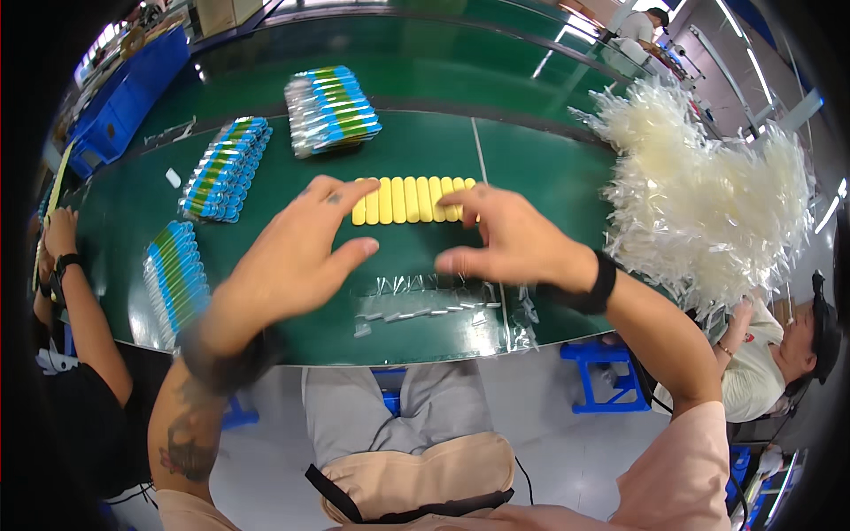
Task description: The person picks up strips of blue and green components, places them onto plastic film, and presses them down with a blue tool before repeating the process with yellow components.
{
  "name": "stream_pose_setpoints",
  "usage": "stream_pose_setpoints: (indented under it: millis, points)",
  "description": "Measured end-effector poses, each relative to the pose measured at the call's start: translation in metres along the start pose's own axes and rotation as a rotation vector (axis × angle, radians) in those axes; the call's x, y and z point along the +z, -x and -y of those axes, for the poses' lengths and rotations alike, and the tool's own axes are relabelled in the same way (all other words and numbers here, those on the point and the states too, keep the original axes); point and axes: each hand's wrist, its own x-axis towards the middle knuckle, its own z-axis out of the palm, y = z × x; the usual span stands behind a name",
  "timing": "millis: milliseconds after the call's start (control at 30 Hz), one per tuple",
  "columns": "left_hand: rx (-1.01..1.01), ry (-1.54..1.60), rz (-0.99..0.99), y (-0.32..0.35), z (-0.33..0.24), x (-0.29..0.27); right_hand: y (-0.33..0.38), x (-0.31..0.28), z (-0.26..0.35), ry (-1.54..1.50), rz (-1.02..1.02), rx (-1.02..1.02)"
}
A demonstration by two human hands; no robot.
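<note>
A row of several yellow, round-ended flat bars [411,200] lies side by side on the green table in front of me. My left hand [305,243] reaches to the left end of the row, its index fingertip at the top of the end bar and the thumb spread away. Over the right end is my right hand [509,234], its fingers bent above the last bars and its thumb apart, lower down. Whether those fingertips touch the bars I cannot tell. Nearer to me lie several small clear plastic sleeves [429,312], in a rough line.
Blue-and-green packaged bars lie in a stack [332,111] at the back and in two fanned rows [226,168] [177,274] on the left. A large heap of clear plastic wrappers [708,195] fills the right. Co-workers sit on both sides; a blue stool [606,379] stands below.
</note>
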Motion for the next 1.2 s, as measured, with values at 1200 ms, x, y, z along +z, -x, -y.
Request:
stream_pose_setpoints:
  millis: [1200]
  points:
    - [-0.193,0.387,-0.147,0.035,0.018,0.054,-0.014,0.029,0.031,0.139,0.208,-0.136]
